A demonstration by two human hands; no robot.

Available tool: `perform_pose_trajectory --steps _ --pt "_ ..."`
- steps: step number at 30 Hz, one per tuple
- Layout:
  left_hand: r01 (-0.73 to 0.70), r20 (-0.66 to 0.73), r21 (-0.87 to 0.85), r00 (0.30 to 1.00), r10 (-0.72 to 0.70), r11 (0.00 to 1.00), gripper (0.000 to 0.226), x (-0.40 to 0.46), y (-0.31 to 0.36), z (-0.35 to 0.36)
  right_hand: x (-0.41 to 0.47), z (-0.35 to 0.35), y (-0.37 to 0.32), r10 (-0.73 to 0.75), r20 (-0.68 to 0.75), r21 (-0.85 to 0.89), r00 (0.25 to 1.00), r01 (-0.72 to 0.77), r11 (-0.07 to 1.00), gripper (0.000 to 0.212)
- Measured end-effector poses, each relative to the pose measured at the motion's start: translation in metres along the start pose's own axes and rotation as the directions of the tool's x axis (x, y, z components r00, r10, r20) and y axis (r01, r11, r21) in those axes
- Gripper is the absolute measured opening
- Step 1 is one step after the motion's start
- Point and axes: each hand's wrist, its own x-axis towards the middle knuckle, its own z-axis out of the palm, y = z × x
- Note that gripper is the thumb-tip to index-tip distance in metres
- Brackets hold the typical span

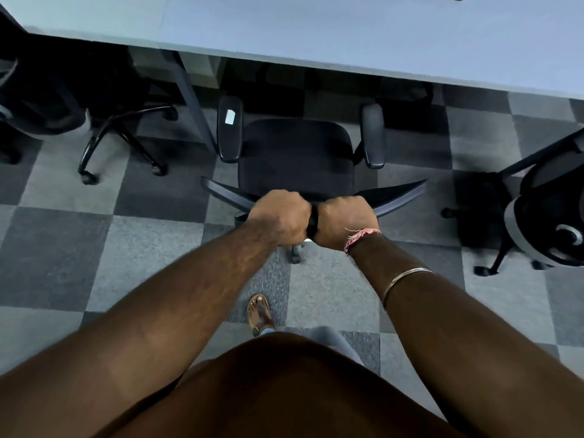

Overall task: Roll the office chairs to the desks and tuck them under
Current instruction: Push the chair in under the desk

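A black office chair [295, 153] with two padded armrests stands right in front of me, facing the pale desk [316, 33]. Its seat front and the armrest tips sit close to the desk's near edge. My left hand [279, 218] and my right hand [344, 221] grip the top of the chair's curved backrest side by side, fingers curled over it. One castor of the chair shows on the floor below my hands.
A grey desk leg [192, 102] stands just left of the chair's left armrest. Another office chair [94, 121] is tucked under the desk at the left. A third chair [543, 216] stands at the right. The floor is grey chequered carpet.
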Motion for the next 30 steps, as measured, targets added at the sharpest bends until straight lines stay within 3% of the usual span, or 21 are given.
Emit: perform_pose_trajectory --steps 13,25,30 --pt "0.061 0.002 0.016 0.998 -0.061 0.998 0.021 0.131 -0.124 -0.056 0.182 -0.026 0.058 -0.069 0.000 0.062 0.998 0.069 0.996 0.028" --pt "0.118 0.013 -0.146 0.993 -0.117 0.982 0.022 0.226 -0.212 -0.087 0.310 -0.038 0.104 -0.163 -0.020 0.083 0.986 0.164 0.983 0.024" --pt "0.080 -0.005 -0.160 0.997 -0.082 0.984 0.020 0.258 -0.247 -0.096 0.353 -0.043 0.111 -0.100 -0.026 0.109 0.995 0.103 0.989 0.025"
